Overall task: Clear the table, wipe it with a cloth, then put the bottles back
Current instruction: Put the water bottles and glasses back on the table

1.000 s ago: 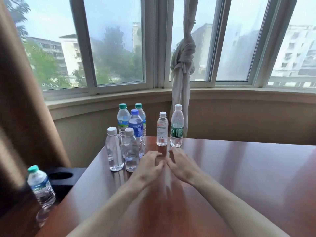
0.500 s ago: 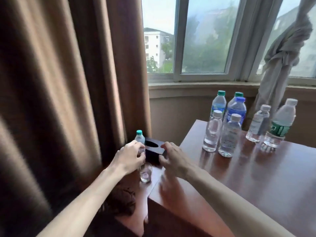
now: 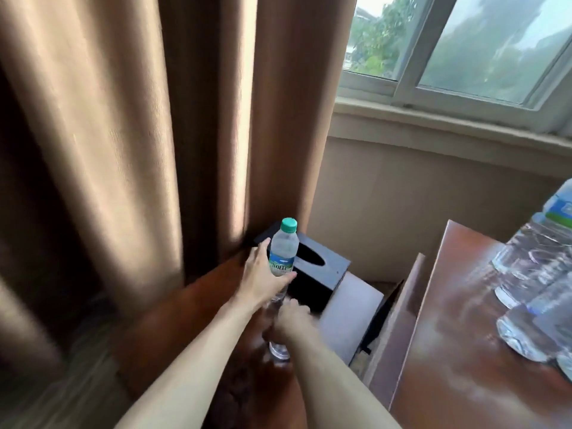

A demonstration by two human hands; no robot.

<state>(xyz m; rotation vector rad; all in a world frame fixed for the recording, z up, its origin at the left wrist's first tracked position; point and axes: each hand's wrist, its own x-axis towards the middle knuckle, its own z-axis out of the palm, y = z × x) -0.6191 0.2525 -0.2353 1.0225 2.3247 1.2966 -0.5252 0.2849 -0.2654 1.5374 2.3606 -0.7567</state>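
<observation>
**Green-capped bottle held beside the table**

Two bare forearms are seen reaching in from 6 o'clock toward the middle of the view. The right hand [image 3: 292,317] is blurred and is laid against the lower part of a water bottle [image 3: 282,252]; whether its fingers are curled round the bottle or only touching it cannot be told. Just beyond it, at 11 o'clock from that hand, the left hand [image 3: 263,278] is wrapped round the bottle's labelled middle, thumb up one side and fingers under the label. The bottle is held nearly upright, its green cap [image 3: 288,224] on top, over a low dark wooden surface [image 3: 192,305] left of the table [image 3: 464,351].

Directly behind the bottle a black tissue box [image 3: 322,267] is seen, with a pale box [image 3: 353,314] at its 4 o'clock. At 3 o'clock, on the table's far right part, a cluster of clear bottles [image 3: 532,305] is standing, cut off by the edge. Farther back, brown curtains [image 3: 123,134] fill 9 to 12 o'clock, and a window [image 3: 464,51] is seen at 1 o'clock.
</observation>
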